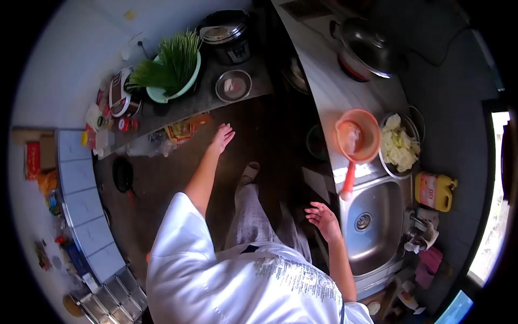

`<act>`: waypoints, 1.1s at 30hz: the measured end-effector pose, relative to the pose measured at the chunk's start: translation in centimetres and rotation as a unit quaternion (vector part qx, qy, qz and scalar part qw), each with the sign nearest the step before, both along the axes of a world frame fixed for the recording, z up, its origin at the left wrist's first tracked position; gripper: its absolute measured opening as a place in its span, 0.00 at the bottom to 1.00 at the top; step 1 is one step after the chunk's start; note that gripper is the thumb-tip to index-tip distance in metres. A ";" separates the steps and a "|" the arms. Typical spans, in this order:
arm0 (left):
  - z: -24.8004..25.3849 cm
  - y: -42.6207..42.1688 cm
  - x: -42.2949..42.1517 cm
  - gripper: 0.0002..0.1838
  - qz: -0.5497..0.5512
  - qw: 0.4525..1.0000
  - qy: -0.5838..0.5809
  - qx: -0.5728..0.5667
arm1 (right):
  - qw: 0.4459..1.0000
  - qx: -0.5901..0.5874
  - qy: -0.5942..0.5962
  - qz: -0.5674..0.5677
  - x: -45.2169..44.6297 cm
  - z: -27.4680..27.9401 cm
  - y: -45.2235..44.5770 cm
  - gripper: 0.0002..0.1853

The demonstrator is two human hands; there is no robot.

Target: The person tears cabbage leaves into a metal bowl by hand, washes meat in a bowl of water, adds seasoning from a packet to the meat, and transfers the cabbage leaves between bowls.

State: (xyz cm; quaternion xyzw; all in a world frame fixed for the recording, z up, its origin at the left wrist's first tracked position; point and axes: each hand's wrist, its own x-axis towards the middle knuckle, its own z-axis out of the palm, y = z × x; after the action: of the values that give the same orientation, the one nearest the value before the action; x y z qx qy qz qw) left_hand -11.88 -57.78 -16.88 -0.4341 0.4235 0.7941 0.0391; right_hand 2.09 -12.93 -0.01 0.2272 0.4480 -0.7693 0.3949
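My left hand (pixel 221 138) is held out over the floor with its fingers stretched and nothing in it. Ahead of it stands a low table (pixel 210 102), bearing a steel bowl (pixel 233 85) with something pale inside. My right hand (pixel 322 217) hangs beside the near side of the sink (pixel 372 243), fingers loosely bent, apart and holding nothing. Close to that hand, an orange dipper (pixel 362 135) rests on the counter, its handle reaching over the sink's corner. Next to the dipper sits a metal basin with torn cabbage leaves (pixel 400 144).
Green stalks (pixel 183 59) fill a mint-green basin (pixel 162 96) near a dark electric cooker (pixel 226 38). A lidded pan (pixel 367 46) stands farther along the counter. A yellow jug (pixel 436 191) is beyond the sink. A black frying pan (pixel 123 174) hangs or lies at left; I cannot tell which.
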 end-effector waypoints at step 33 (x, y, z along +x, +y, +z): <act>-13.1 -7.4 -14.1 0.27 0.022 0.998 0.016 0.049 | 0.985 0.156 -0.042 -0.063 -5.1 -7.9 -20.1 0.11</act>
State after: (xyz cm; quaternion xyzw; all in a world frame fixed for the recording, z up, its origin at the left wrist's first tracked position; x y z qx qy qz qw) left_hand -25.97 -65.18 -29.96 -0.4283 0.3747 0.8215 0.0359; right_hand -2.97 -33.03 -7.89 0.3459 0.5301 -0.7030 0.3242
